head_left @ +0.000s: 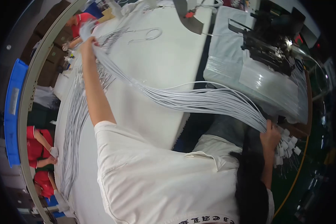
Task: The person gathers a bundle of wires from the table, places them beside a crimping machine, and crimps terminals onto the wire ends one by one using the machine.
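Note:
A long bundle of white cables (198, 100) stretches between my two hands across the white table and over its edge. My left hand (88, 45), at the far upper left, is closed around the bundle near one end. Past it, that end is blurred. My right hand (270, 135) is wrapped round the other part, off the table at the right. White plug-like pieces (286, 147) with thin wires hang beyond it. Near the middle, a clear wrap or tie (137, 85) gathers the bundle. One cable bows away from the rest.
More cables (74, 123) lie along the left of the white table (153, 56), with a coiled cable (153, 34) farther up. A black machine (270, 41) stands on a plastic-covered surface (227, 48). Several people in red shirts (39, 143) are along the left side, near a blue tray (14, 112).

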### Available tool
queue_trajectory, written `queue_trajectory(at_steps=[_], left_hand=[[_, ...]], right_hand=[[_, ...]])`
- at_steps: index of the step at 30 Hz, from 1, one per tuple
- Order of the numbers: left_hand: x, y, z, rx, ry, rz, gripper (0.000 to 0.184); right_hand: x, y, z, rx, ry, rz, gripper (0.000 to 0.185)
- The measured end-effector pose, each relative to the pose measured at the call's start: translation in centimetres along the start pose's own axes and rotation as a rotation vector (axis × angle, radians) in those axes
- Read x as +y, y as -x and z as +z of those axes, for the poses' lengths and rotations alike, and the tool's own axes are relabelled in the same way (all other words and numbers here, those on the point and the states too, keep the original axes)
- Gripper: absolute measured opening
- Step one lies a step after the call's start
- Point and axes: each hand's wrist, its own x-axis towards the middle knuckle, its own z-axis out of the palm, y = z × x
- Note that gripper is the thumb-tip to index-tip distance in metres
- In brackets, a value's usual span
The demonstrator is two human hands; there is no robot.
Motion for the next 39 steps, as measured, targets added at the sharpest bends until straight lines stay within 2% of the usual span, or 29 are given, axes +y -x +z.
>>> queue_trajectory(at_steps=[2,3,4,5,6,7,8,10,14,15,16,17,18,19,20,21,22,23,24,27,29,31,32,33,34,36,38,39], left_hand=[[0.3,0.5,-1.5,0.030,-0.059,0.302,0.014],[1.5,1.4,-1.8,0.100,-0.062,0.211,0.016],[3.1,5.1,-0.7,0.005,-0.070,0.345,0.022],[2.4,3.8,-2.7,-0.092,-0.138,0.407,0.018],[5.5,7.9,0.9,0.046,0.122,0.111,0.013],[4.7,5.5,-2.3,-0.226,0.471,-0.034,0.012],[5.7,8.7,-0.1,-0.171,0.486,0.028,0.019],[5.9,10.4,0.7,-0.470,0.788,-0.064,0.030],[7.3,15.1,4.7,-0.540,0.957,-0.109,0.008],[7.2,15.5,5.4,-0.563,0.912,-0.036,0.008],[7.4,16.8,7.8,-0.562,0.858,0.068,0.015],[6.5,18.9,9.9,-0.146,0.399,0.432,0.026],[6.1,19.5,10.9,-0.074,0.300,0.455,0.035],[5.9,18.3,10.1,-0.014,0.431,0.199,0.034],[6.1,18.6,11.1,-0.295,0.770,0.007,0.035],[5.9,18.7,12.5,-0.284,0.861,-0.005,0.034],[5.5,18.6,13.4,-0.382,0.975,-0.045,0.024],[5.1,18.2,14.1,-0.417,0.972,-0.063,0.020],[6.4,21.2,13.3,-0.484,0.993,-0.096,0.017],[5.6,22.3,14.4,-0.741,1.214,-0.156,0.015],[6.2,23.7,15.7,-0.793,1.353,-0.090,0.015],[7.4,25.1,17.4,-0.897,1.462,0.001,0.013],[8.0,25.9,17.8,-0.912,1.495,0.049,0.016],[8.8,27.0,18.5,-0.944,1.529,0.093,0.021],[9.6,27.7,18.7,-0.979,1.533,0.143,0.022],[11.3,29.8,19.5,-0.952,1.517,0.205,0.027],[13.3,31.0,20.0,-0.957,1.483,0.255,0.024],[14.1,32.2,20.5,-0.923,1.432,0.266,0.024]], right_hand=[[1.5,0.5,0.1,0.072,0.014,-0.011,0.045],[2.2,0.8,0.2,0.115,0.032,-0.007,0.048],[2.7,0.9,0.3,0.159,0.058,0.003,0.051],[3.1,1.3,-0.3,0.145,0.063,0.046,0.051],[3.7,1.5,-0.8,0.144,0.069,0.089,0.051],[4.5,2.2,-0.9,0.175,0.108,0.152,0.053],[5.6,3.2,-0.7,0.209,0.140,0.207,0.054],[8.2,4.5,0.2,0.250,0.112,0.359,0.055],[10.1,6.8,0.9,0.236,0.143,0.520,0.057],[10.9,7.6,1.8,0.282,0.178,0.504,0.058],[11.6,8.2,3.2,0.351,0.190,0.464,0.058],[12.4,8.7,4.2,0.252,0.158,0.572,0.057],[13.9,9.9,6.2,0.343,0.156,0.517,0.056],[15.0,10.2,7.7,0.378,0.158,0.524,0.054],[15.8,10.4,8.7,0.409,0.181,0.531,0.052],[17.1,10.4,9.9,0.457,0.125,0.552,0.049],[17.9,10.1,10.5,0.477,0.142,0.519,0.049],[17.1,8.1,9.4,0.312,0.161,0.705,0.046],[20.5,11.7,9.0,0.449,0.245,0.559,0.041],[23.2,11.5,9.7,0.452,0.337,0.701,0.040],[23.7,11.4,8.4,0.619,0.225,0.639,0.046],[24.4,9.9,7.4,0.665,0.286,0.581,0.040],[26.1,9.0,8.5,0.942,0.077,0.347,0.035],[25.2,7.4,6.4,0.776,0.184,0.466,0.026],[25.4,5.9,5.7,0.762,0.263,0.502,0.017],[28.9,4.4,8.2,1.040,-0.124,0.515,0.012],[28.7,0.8,3.1,1.020,0.195,0.459,0.013],[30.0,0.2,2.6,1.019,0.116,0.439,0.015]])
